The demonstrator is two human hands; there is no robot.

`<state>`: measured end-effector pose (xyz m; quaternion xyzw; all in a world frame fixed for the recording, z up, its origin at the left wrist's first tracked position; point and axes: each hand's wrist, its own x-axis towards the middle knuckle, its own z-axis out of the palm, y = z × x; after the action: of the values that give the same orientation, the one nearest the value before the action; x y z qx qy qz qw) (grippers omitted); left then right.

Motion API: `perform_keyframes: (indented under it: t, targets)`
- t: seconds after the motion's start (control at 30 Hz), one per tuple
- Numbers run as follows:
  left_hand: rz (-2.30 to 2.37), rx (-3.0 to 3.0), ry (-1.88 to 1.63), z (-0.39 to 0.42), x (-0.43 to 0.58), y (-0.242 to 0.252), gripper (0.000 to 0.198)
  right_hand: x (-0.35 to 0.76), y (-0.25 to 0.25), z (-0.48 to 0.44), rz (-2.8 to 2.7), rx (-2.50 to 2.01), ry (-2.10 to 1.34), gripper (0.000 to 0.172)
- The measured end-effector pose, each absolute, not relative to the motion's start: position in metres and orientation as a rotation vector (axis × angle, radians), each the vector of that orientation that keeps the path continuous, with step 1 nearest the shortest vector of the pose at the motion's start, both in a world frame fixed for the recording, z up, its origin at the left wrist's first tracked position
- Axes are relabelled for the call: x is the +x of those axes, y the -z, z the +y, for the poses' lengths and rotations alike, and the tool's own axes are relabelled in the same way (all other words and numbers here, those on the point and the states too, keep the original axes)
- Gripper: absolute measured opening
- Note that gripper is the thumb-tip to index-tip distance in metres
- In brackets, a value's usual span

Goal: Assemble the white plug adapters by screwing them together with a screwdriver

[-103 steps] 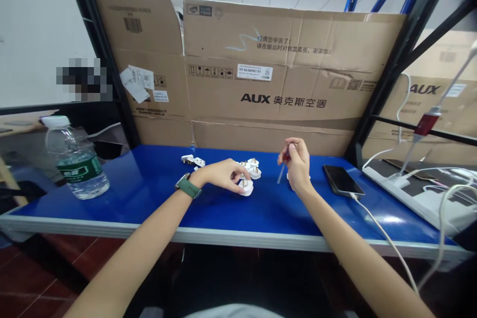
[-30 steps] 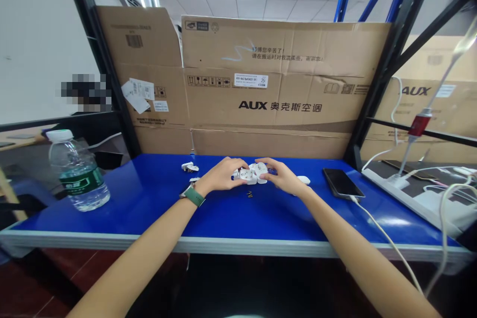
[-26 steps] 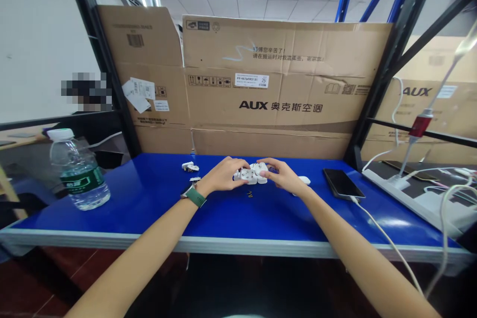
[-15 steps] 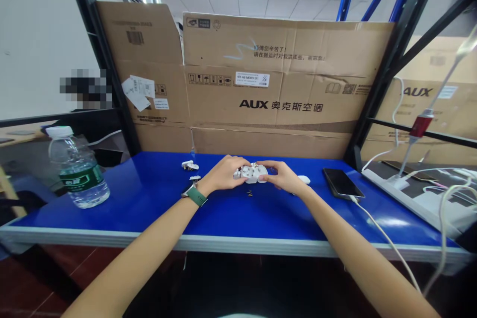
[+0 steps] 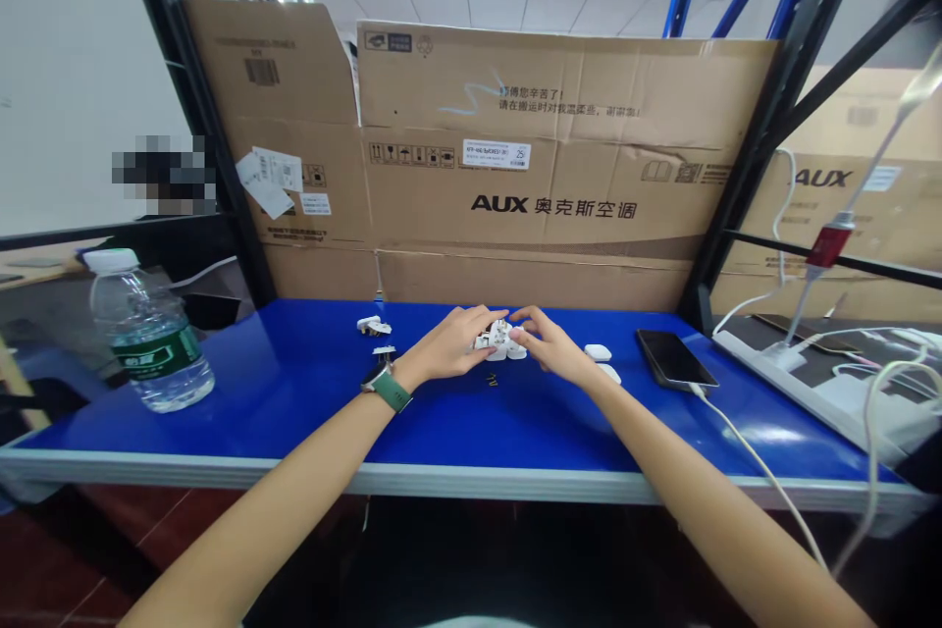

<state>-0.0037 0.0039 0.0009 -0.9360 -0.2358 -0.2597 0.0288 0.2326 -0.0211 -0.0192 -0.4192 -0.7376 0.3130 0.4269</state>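
Above the blue table top, my left hand pinches a small white plastic casing with small metal parts showing in it. My right hand has its thumb and fingers closed at the casing's right side; the fingertips hide part of it. Just below lie several tiny brass-coloured pieces. Left of my left hand are a white plastic part with metal bits and a smaller white part. Beside my right forearm rest two rounded white pieces, one behind the other.
A water bottle stands at the table's left end. On the right lie a black phone with a charging cable and a white tray-like ledge with cables. Cardboard walls off the back. A person is beyond the left side.
The white casing has turned and tilted between my hands, and my right fingers have shifted their hold. Both rounded white pieces by my right forearm show more fully.
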Motion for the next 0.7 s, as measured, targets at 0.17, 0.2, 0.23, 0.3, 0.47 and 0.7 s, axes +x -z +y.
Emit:
perform_keyframes:
  t: [0.17,0.2,0.23,0.3,0.47,0.7]
  targets:
    - [-0.690,-2.956,0.982,0.007,0.004,0.006,0.037,0.225,0.024,-0.020,-1.787,-1.059,-0.868,0.045]
    - [-0.683,-2.955,1.051,0.008,0.005,0.008,0.036,0.224,0.025,-0.020,-1.762,-1.056,-0.908,0.046]
    - [-0.680,-2.953,1.122,0.009,0.006,0.010,0.035,0.223,0.025,-0.019,-1.730,-1.047,-0.959,0.047]
    - [-0.698,-2.961,1.250,0.009,0.008,0.011,0.034,0.223,0.026,-0.019,-1.655,-1.005,-1.090,0.048]
    - [-0.841,-3.074,1.488,0.002,0.014,0.010,0.035,0.227,0.025,-0.020,-1.538,-0.863,-1.336,0.049]
    - [-0.813,-3.219,1.621,0.002,0.014,0.010,0.037,0.227,0.019,-0.026,-1.539,-0.838,-1.327,0.056]
